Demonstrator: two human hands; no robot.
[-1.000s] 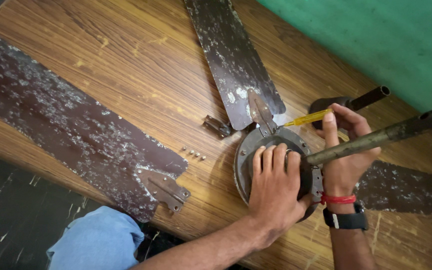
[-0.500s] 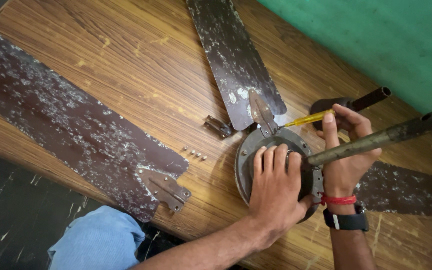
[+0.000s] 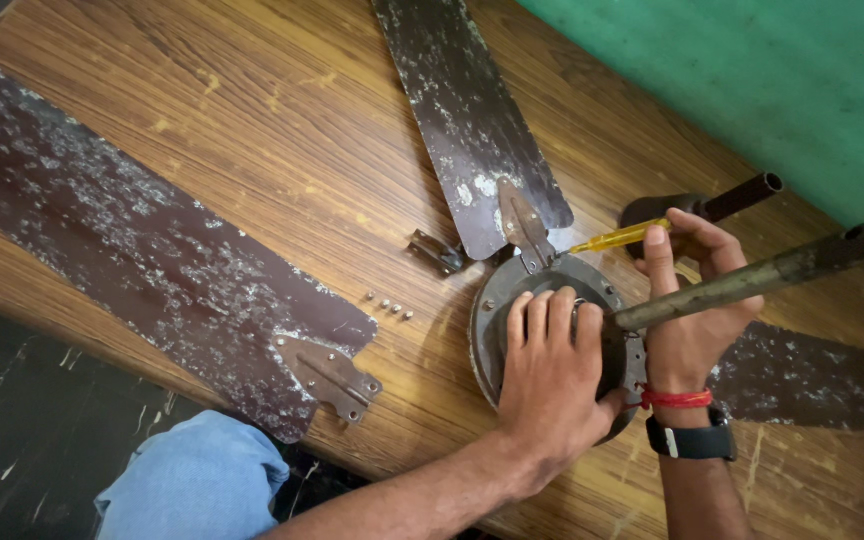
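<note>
Nothing has shifted since a moment ago: my left hand (image 3: 552,375) lies flat and open on the fan motor (image 3: 542,330) on the counter (image 3: 252,130), while my right hand (image 3: 692,300) just beyond it grips the yellow screwdriver (image 3: 620,238).

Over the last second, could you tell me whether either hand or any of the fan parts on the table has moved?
Nothing has visibly changed. The left hand still presses flat on the fan motor housing, and the right hand still holds the yellow-handled screwdriver by the blade bracket. The loose blade, the small screws and the downrod lie where they were.
</note>
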